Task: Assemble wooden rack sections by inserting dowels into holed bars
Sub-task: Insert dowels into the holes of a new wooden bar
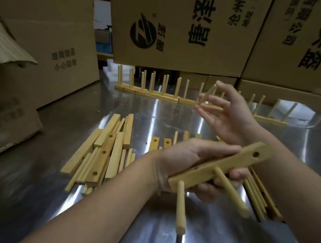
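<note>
**Pale wooden holed bar** (220, 166), held tilted above the shiny steel tabletop (156, 111). The left hand (187, 159) is wrapped round the bar, turning its holed face toward the worker. Two seated round dowels (231, 192) project from it, and the end hole (256, 154) is open, just clear of the left fingertips. Above the bar, the right hand (230, 112) pinches a loose wooden dowel (208, 95), presumably for that hole. Left of the bar is a heap of spare bars and dowels (100, 154). Beyond it stands a row of finished rack sections (149, 89) before brown cardboard cartons (185, 25).
</note>
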The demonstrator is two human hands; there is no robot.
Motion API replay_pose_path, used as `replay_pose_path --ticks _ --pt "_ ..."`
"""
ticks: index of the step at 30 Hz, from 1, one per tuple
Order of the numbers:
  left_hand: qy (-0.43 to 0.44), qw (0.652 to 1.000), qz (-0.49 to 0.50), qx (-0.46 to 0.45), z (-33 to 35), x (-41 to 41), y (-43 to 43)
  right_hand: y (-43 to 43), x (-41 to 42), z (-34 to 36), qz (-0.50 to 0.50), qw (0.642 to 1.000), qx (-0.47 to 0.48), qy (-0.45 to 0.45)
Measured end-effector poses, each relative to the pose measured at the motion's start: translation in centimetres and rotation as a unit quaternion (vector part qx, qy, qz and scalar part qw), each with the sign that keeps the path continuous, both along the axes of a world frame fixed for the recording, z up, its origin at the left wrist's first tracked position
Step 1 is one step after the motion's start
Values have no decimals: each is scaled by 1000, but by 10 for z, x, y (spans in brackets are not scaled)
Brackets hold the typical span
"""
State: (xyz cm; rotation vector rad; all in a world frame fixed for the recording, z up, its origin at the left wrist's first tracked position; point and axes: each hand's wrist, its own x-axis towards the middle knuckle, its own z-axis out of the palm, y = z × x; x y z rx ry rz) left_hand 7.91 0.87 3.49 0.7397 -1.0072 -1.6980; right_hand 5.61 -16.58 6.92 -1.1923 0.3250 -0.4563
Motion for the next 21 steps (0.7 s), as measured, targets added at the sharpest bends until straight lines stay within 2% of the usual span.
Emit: replay_pose_path --ticks 2,7,11,14,15,18,21 --pt "-15 998 68 -10 -1 8 -1 -6 -24 -1 -39 997 71 14" --pt "-31 961 274 1 -1 21 -1 -7 -70 -17 -64 994 72 48" --pt "-81 911 403 23 -5 26 -5 7 -86 -33 -104 981 -120 109" --pt "-146 876 459 17 -10 26 -9 17 -91 -34 -57 971 -216 83" --pt "-158 871 465 11 -12 26 -9 19 -93 -34 -47 964 -251 70" --pt "-177 870 459 0 -13 21 -11 19 -98 -36 -71 914 -394 66" --pt "-181 879 440 -10 -12 16 -13 17 -103 -35 -67 923 -372 68"
